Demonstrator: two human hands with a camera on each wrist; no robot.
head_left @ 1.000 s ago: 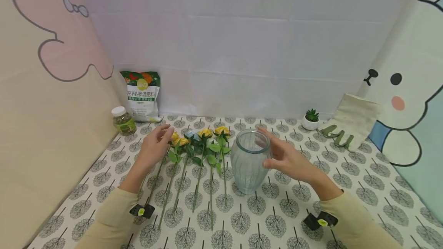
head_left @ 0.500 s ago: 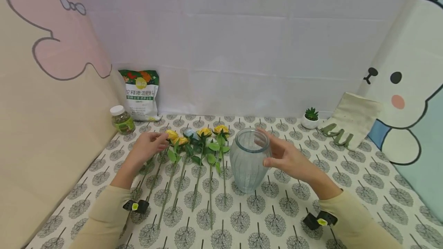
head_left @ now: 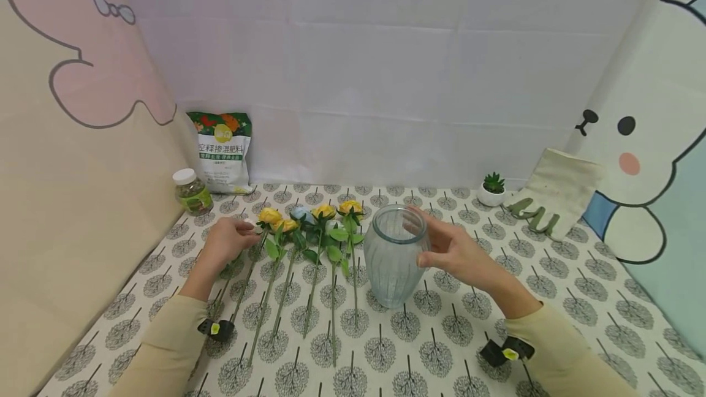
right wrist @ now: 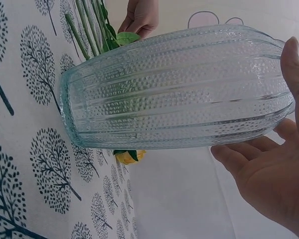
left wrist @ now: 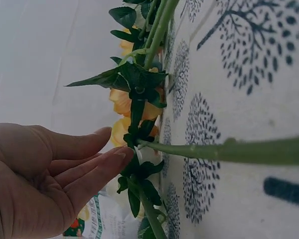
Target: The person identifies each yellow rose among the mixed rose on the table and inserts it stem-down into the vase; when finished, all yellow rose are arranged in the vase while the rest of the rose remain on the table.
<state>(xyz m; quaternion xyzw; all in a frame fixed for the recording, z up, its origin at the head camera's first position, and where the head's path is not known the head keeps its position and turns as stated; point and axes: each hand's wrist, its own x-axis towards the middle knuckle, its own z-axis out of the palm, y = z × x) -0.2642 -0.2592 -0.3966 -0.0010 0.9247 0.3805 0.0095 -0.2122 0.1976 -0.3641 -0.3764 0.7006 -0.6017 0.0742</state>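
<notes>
A row of artificial roses with long green stems lies on the patterned cloth, yellow roses, a pale blue rose and white ones among them. At the row's left end, my left hand reaches over the flower heads. Its thumb and fingertips are right at a rose stem just below the bloom, with a gap between them in the left wrist view. My right hand holds a ribbed clear glass vase near the rim, thumb on the near side, fingers behind. The vase stands upright on the cloth.
At the back left stand a fertilizer bag and a white-lidded jar. A small potted succulent and a pair of cloth gloves are at the back right. Printed fabric walls enclose the table.
My left hand has moved left and lower, from above the yellow roses to the leftmost flower, its fingers drawing closer together. My right hand has stayed at the vase.
</notes>
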